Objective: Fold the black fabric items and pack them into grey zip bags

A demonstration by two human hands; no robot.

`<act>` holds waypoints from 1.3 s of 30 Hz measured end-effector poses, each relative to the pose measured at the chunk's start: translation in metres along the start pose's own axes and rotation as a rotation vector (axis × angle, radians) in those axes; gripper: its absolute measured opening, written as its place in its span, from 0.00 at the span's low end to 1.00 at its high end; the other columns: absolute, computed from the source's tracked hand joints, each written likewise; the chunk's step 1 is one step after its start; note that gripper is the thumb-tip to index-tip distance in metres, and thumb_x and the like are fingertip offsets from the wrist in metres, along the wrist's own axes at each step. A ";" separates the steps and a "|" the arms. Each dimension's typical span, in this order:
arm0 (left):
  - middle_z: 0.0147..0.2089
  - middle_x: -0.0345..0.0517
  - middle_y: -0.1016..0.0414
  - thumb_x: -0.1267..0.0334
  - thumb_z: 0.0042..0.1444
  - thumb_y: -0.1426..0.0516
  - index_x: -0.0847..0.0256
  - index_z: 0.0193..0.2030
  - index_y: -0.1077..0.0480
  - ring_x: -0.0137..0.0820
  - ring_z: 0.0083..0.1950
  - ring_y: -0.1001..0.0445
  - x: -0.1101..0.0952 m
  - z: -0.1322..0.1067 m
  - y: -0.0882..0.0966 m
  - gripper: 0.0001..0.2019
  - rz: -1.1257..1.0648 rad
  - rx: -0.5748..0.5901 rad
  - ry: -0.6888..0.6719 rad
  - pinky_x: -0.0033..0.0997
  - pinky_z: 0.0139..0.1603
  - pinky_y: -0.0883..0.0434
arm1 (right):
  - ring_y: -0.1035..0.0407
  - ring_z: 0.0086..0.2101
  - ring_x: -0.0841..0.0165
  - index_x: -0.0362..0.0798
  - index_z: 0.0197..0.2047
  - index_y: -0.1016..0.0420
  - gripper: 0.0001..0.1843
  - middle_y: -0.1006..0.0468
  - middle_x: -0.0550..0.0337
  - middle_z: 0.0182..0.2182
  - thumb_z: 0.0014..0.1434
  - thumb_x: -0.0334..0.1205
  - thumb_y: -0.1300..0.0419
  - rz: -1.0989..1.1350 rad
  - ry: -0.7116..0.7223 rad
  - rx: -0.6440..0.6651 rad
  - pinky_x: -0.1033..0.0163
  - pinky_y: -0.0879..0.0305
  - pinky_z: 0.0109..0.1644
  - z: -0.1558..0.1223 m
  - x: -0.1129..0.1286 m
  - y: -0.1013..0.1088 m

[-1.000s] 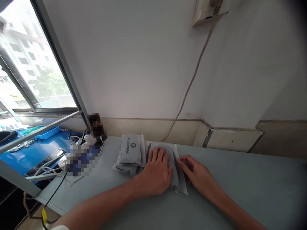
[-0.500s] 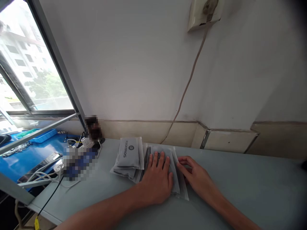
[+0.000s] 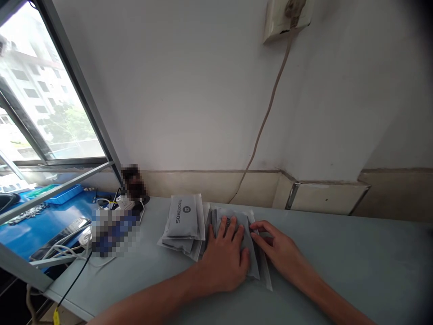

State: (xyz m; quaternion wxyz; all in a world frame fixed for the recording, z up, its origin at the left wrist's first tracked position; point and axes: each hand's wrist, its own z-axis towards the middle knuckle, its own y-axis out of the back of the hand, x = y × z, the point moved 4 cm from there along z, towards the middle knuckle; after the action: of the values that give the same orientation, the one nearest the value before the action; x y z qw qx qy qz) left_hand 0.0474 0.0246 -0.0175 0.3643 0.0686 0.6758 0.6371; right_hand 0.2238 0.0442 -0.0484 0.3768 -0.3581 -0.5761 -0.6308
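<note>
My left hand [image 3: 226, 255] lies flat, fingers spread, on top of a stack of grey plastic pouches [image 3: 251, 253] on the pale grey table [image 3: 355, 262]. My right hand [image 3: 278, 248] rests against the right edge of that same stack, fingers bent along its side. A second stack of grey pouches [image 3: 184, 217] with a printed logo lies just to the left, touching the first stack. Both hands hold nothing up; the pouches stay flat on the table.
A white wall stands right behind the table, with a socket box [image 3: 287, 17] high up and a cable [image 3: 264, 122] running down. At the left are chargers, white cables [image 3: 64, 246], a blurred patch, a metal bar and a blue bench under a window.
The right-hand stack has slid slightly right and toward me under my hands. My left hand's fingers sit a little farther right on it. The camera view shifted slightly.
</note>
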 end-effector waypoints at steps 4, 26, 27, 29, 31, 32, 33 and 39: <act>0.81 0.45 0.60 0.48 0.72 0.55 0.57 0.77 0.47 0.49 0.81 0.63 -0.005 -0.005 0.006 0.31 -0.070 -0.013 0.039 0.67 0.76 0.51 | 0.24 0.34 0.61 0.55 0.49 0.29 0.19 0.19 0.57 0.47 0.64 0.58 0.45 -0.059 0.031 -0.048 0.55 0.28 0.42 0.004 -0.010 0.000; 0.81 0.52 0.70 0.49 0.73 0.63 0.71 0.79 0.58 0.45 0.81 0.72 0.005 0.002 -0.003 0.35 -0.105 0.002 0.069 0.54 0.80 0.62 | 0.60 0.75 0.55 0.49 0.77 0.46 0.36 0.45 0.62 0.75 0.75 0.57 0.62 -0.586 0.307 0.134 0.40 0.51 0.76 -0.006 -0.008 -0.016; 0.81 0.53 0.70 0.50 0.73 0.62 0.72 0.79 0.58 0.46 0.81 0.72 0.005 0.002 -0.002 0.35 -0.093 0.003 0.067 0.53 0.80 0.62 | 0.60 0.75 0.56 0.48 0.77 0.45 0.35 0.45 0.61 0.75 0.75 0.57 0.62 -0.599 0.322 0.133 0.40 0.51 0.76 -0.006 -0.008 -0.016; 0.81 0.55 0.68 0.51 0.73 0.62 0.73 0.79 0.57 0.46 0.81 0.71 0.005 0.002 -0.003 0.35 -0.079 0.010 0.067 0.53 0.80 0.62 | 0.58 0.74 0.56 0.49 0.77 0.45 0.34 0.44 0.60 0.74 0.75 0.55 0.62 -0.623 0.357 0.134 0.40 0.53 0.77 -0.006 -0.007 -0.017; 0.81 0.55 0.69 0.51 0.73 0.62 0.73 0.79 0.58 0.46 0.81 0.71 0.005 0.002 -0.004 0.35 -0.079 0.020 0.069 0.53 0.80 0.62 | 0.55 0.74 0.57 0.50 0.77 0.46 0.34 0.44 0.59 0.74 0.75 0.54 0.62 -0.640 0.377 0.139 0.40 0.54 0.77 -0.005 -0.007 -0.018; 0.81 0.55 0.69 0.51 0.73 0.62 0.72 0.79 0.58 0.46 0.81 0.72 0.006 0.002 -0.004 0.35 -0.080 0.023 0.069 0.53 0.80 0.62 | 0.54 0.73 0.57 0.50 0.77 0.46 0.33 0.45 0.59 0.74 0.75 0.54 0.62 -0.645 0.380 0.141 0.41 0.54 0.77 -0.006 -0.007 -0.019; 0.81 0.54 0.69 0.50 0.73 0.63 0.72 0.79 0.59 0.46 0.81 0.72 0.006 0.002 -0.004 0.35 -0.080 0.026 0.069 0.53 0.80 0.61 | 0.53 0.73 0.57 0.50 0.77 0.47 0.33 0.45 0.59 0.75 0.75 0.53 0.62 -0.650 0.378 0.144 0.41 0.53 0.77 -0.006 -0.008 -0.019; 0.81 0.52 0.74 0.50 0.73 0.63 0.71 0.79 0.61 0.45 0.80 0.75 0.006 0.002 -0.005 0.36 -0.086 0.037 0.082 0.52 0.80 0.63 | 0.57 0.74 0.59 0.47 0.78 0.53 0.35 0.52 0.59 0.76 0.75 0.54 0.65 -0.645 0.341 0.183 0.44 0.54 0.77 -0.007 -0.009 -0.021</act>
State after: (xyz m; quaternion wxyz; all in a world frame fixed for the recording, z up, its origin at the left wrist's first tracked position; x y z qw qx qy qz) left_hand 0.0458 0.0286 -0.0249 0.3618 0.0202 0.7043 0.6105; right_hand 0.2090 0.0388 -0.0661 0.2795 -0.0130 -0.6422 -0.7136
